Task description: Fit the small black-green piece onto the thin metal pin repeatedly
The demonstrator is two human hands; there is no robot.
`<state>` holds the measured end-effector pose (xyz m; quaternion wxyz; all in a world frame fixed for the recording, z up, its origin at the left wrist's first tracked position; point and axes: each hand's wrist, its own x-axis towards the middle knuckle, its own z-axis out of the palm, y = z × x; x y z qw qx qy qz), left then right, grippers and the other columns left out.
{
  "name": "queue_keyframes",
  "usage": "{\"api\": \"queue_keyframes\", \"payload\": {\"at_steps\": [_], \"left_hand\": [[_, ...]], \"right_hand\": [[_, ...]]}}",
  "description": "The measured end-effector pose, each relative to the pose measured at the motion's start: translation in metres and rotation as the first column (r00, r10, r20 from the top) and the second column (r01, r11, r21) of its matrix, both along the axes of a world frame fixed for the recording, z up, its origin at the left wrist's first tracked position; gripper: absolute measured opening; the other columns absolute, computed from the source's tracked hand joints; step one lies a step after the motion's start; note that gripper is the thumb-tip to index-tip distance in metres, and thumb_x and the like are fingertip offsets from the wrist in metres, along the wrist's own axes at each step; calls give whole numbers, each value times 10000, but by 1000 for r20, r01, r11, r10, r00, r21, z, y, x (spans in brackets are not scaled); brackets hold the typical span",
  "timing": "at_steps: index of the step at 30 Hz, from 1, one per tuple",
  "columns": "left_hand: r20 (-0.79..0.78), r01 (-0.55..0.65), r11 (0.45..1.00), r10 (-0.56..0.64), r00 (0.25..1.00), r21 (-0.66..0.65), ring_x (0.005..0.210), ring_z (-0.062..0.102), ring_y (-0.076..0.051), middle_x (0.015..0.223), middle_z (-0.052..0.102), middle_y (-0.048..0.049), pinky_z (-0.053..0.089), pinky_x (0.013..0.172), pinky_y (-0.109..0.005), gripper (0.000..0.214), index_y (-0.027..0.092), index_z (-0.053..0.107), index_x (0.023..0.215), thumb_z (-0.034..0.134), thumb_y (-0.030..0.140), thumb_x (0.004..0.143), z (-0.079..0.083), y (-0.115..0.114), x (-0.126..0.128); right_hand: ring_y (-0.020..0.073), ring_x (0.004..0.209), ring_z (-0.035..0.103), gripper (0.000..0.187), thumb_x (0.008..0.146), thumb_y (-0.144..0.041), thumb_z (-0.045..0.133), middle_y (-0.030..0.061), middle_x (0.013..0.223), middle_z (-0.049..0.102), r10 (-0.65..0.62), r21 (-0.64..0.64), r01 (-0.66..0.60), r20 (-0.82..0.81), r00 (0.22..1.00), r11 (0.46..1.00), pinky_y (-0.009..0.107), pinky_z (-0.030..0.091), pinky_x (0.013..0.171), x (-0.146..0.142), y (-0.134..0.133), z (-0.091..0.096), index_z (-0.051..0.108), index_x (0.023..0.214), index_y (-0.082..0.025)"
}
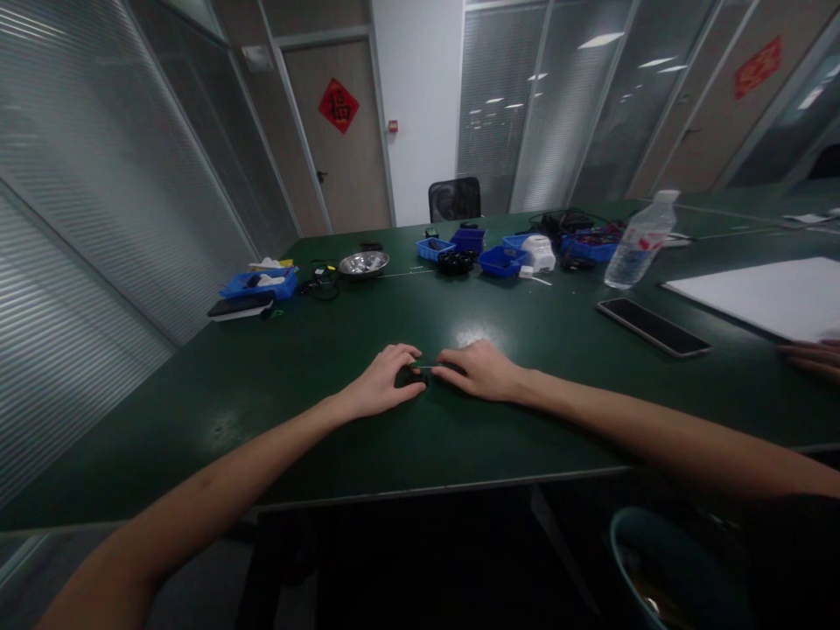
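Note:
My left hand [382,382] is low over the green table, its thumb and fingers closed around a small black object [417,378] with a bit of green at its top. Opposite it, my right hand [482,370] has its fingers pinched together on a thin, pale rod [426,367] that spans the short gap to the black object. Whether the rod's tip goes into the object or only touches it, I cannot make out. My fingers hide most of both things.
On the green table [315,350], a metal bowl [363,265], blue trays [502,262] and cables stand farther back. To the right are a phone [653,326], a water bottle [640,242], a white sheet [767,293] and another person's hand [814,354]. Below sits a bin [620,534].

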<state>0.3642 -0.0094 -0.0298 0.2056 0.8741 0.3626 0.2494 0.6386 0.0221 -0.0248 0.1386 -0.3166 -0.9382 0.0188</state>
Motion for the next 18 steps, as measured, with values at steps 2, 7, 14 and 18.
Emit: {"api": "queue_keyframes", "payload": {"at_steps": [2, 7, 14, 18], "left_hand": [[11, -10, 1000, 10, 1000, -5, 1395, 537, -322, 1460, 606, -154, 451, 1183, -538, 223, 194, 661, 1057, 755, 377, 972, -1, 0, 0], [-24, -65, 998, 65, 998, -15, 1454, 485, -353, 1526, 562, -166, 413, 1198, -589, 273, 197, 671, 1086, 769, 417, 957, 0, 0, -1], [-123, -157, 987, 152, 981, -31, 1509, 424, -385, 1584, 510, -176, 356, 1213, -613, 383, 195, 657, 1122, 769, 512, 939, 3, -1, -3], [-138, -157, 987, 151, 979, -33, 1502, 441, -380, 1571, 526, -168, 351, 1224, -589, 388, 200, 661, 1137, 768, 514, 935, 5, -2, -4]], "right_hand": [[185, 653, 638, 529, 1147, -565, 395, 75, 815, 761, -2, 0, 2, 3, 1000, 1000, 307, 316, 638, 0, 0, 0, 747, 1202, -174], [184, 651, 633, 521, 1143, -561, 407, 74, 809, 760, -8, -6, 8, 3, 1000, 1000, 306, 316, 637, 0, 0, 1, 753, 1203, -176], [190, 679, 657, 511, 1141, -558, 417, 78, 844, 777, -31, -22, 32, 17, 999, 999, 301, 328, 648, -1, 0, 2, 752, 1233, -183], [199, 691, 671, 503, 1143, -552, 416, 82, 848, 782, -47, -24, 48, 34, 998, 999, 305, 330, 651, -1, -1, 4, 756, 1223, -191]]}}
